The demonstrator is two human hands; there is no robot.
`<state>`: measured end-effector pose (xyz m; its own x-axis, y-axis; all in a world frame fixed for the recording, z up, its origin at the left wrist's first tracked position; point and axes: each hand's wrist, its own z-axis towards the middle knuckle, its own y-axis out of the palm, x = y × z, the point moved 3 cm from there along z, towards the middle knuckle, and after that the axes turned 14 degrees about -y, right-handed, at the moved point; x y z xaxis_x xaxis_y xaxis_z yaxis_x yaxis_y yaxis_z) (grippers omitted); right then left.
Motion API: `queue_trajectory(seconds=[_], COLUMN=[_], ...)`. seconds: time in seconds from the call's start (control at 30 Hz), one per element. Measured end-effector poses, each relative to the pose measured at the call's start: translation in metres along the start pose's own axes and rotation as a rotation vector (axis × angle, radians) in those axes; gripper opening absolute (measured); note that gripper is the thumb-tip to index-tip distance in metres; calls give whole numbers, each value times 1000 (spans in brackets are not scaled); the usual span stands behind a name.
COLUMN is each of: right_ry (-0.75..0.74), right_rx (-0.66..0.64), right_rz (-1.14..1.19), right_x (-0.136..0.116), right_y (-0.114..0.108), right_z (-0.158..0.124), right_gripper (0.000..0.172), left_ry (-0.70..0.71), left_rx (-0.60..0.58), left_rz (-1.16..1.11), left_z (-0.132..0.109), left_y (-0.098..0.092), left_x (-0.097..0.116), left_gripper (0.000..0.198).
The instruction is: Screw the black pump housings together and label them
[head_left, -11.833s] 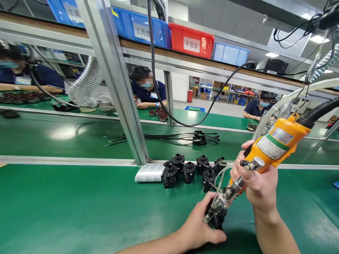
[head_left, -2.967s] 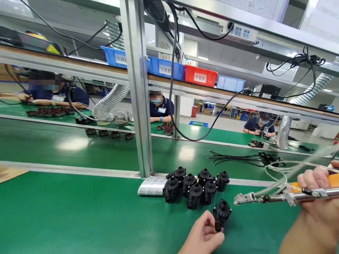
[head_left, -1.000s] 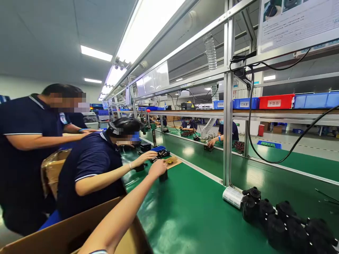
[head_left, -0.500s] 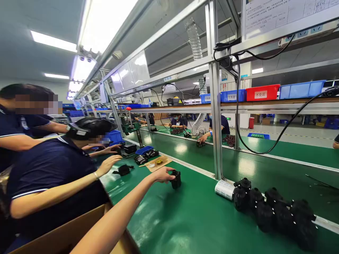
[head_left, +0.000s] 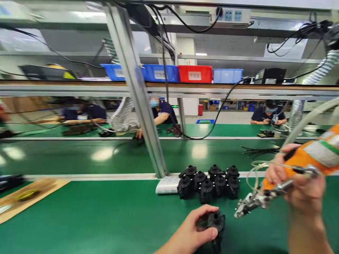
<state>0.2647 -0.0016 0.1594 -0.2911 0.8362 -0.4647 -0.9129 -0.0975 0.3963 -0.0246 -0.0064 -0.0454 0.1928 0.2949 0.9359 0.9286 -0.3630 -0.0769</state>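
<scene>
My left hand [head_left: 193,231] grips a black plastic pump housing [head_left: 215,222] that stands on the green belt [head_left: 92,218] near the front edge. My right hand [head_left: 296,183] is wrapped round an orange powered screwdriver [head_left: 315,155]. Its metal tip [head_left: 242,208] points down and left, just right of the housing and a little apart from it. A clear hose [head_left: 309,116] and a thin tube run off the tool. Behind the held housing sits a cluster of several black housings [head_left: 212,181].
A slanted metal post [head_left: 137,95] rises from the belt's far rail, with a white label roll [head_left: 167,185] at its foot. A cardboard sheet [head_left: 29,197] lies at the left. Blue and red bins [head_left: 194,74] line the shelf above. Other people work across the far belt.
The view has swung back from the left to the front. My left hand has come back from its far reach and now grips a housing near me; the right hand with the screwdriver is back in view.
</scene>
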Motion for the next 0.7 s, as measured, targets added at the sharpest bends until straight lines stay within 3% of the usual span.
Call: queue_trajectory(seconds=[0.07, 0.13, 0.23, 0.53, 0.7], right_ry=[18, 14, -13, -29, -1], right_rx=[-44, -59, -58, 6, -21], right_rz=[-10, -70, -126, -134, -186], right_x=[9, 20, 31, 39, 46], right_y=[5, 10, 13, 7, 9], right_z=[-2, -3, -2, 7, 8], right_gripper=[56, 53, 50, 48, 49], left_ry=[29, 48, 71, 35, 14], left_rx=[-63, -76, -49, -29, -19], left_rz=[-36, -66, -75, -104, -123], left_z=[26, 43, 53, 47, 46], left_y=[28, 40, 41, 42, 42], left_x=[9, 18, 21, 26, 28], left_gripper=[70, 72, 73, 70, 66])
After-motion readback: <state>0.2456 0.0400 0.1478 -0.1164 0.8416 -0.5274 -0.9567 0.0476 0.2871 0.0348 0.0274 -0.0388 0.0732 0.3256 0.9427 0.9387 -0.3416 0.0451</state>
